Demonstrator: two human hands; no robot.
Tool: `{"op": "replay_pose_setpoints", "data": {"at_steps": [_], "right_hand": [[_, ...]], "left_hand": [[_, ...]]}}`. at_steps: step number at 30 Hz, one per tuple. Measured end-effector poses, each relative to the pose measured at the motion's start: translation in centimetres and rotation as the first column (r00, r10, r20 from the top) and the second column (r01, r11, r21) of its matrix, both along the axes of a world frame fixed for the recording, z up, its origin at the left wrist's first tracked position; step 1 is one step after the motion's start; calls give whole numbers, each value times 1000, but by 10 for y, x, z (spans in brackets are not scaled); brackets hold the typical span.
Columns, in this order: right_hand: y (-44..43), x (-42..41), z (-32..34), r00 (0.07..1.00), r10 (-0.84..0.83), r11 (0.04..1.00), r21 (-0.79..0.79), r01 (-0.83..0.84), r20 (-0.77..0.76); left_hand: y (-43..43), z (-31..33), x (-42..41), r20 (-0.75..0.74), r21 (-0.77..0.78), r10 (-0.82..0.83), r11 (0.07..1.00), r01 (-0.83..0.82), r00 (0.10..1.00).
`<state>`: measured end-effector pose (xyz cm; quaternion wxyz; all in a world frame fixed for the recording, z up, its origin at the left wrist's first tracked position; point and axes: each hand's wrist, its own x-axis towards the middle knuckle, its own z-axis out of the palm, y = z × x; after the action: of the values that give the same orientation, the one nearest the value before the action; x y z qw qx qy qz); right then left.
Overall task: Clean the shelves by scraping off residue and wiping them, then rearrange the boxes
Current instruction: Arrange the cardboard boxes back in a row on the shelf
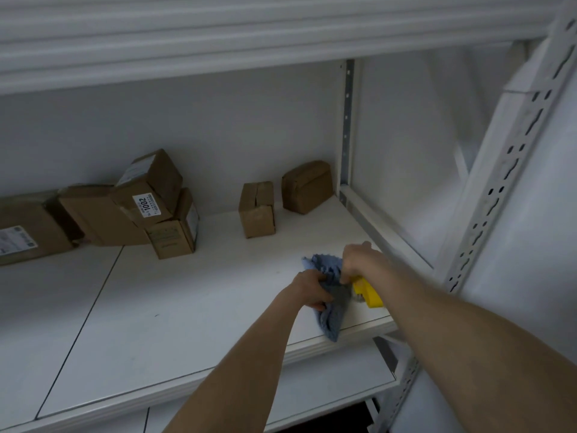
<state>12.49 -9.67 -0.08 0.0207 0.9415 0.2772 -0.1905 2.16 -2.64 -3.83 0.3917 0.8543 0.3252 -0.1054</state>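
Two bare forearms reach in from the lower edge and meet over the front right part of the white shelf (pixel 187 307), which fills most of the view. A white slotted upright (pixel 499 198) of the rack rises at the right, and a lower shelf (pixel 312 392) shows beneath the front lip.

Brown cardboard boxes line the back of the shelf. The largest box (pixel 28 229) lies flat at the far left with a second box (pixel 96 214) just beside it. A labelled box (pixel 146 182) marked 1002 sits tilted on top of another box (pixel 175 235). Apart from these, a small upright box (pixel 256 210) stands alone, and a rounded box (pixel 307 187) sits near the back right corner.

A blue cloth (pixel 331 320) lies bunched near the front edge, one corner drooping over the lip. The left hand (pixel 307 290) grips its left side with curled fingers. The right hand (pixel 359 260) is curled over the cloth's upper part, thumb pinching the fabric.

A yellow scraper (pixel 368 292) lies just beside the cloth under the right wrist; whether that hand touches it I cannot tell.
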Motion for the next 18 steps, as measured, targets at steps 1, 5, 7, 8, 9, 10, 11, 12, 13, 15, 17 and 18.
{"op": "replay_pose_setpoints", "data": {"at_steps": [1, 5, 7, 8, 9, 10, 11, 12, 13, 15, 17, 18], "right_hand": [[3, -1, 5, 999, -18, 998, 57, 16, 32], [19, -2, 19, 996, -16, 957, 291, -12, 92], [27, -4, 23, 999, -13, 934, 358, -6, 52], [32, -6, 23, 1000, -11, 921, 388, 5, 15], [37, -9, 24, 1000, -2, 908, 419, 11, -23], [42, -12, 24, 998, 10, 893, 449, 20, -65], [47, -15, 24, 994, 25, 876, 481, 30, -108], [52, -18, 24, 987, 42, 858, 512, 43, -152], [57, -21, 25, 980, 64, 842, 537, 47, -186], [69, -28, 24, 968, 130, 804, 594, 23, -213], [82, -36, 26, 953, 193, 755, 656, 7, -232], [92, -39, 25, 944, 215, 723, 691, 18, -249]], "left_hand": [[2, 5, -2, 6, -41, 5, 999, -5, 1000], [14, 29, -4, 62, -105, 115, 989, -108, 991], [25, 40, -4, 115, 7, 140, 990, -142, 983], [31, 45, -6, 150, 63, 151, 985, -162, 977], [37, 49, -9, 176, 122, 157, 976, -180, 972], [44, 51, -13, 186, 178, 160, 965, -194, 969], [51, 52, -16, 194, 233, 172, 948, -216, 966], [59, 52, -20, 195, 278, 196, 929, -246, 961], [67, 53, -24, 200, 315, 227, 906, -282, 953], [82, 56, -32, 214, 377, 276, 862, -339, 937], [98, 58, -37, 245, 414, 276, 837, -358, 929], [106, 56, -38, 265, 417, 276, 831, -368, 924]]}}
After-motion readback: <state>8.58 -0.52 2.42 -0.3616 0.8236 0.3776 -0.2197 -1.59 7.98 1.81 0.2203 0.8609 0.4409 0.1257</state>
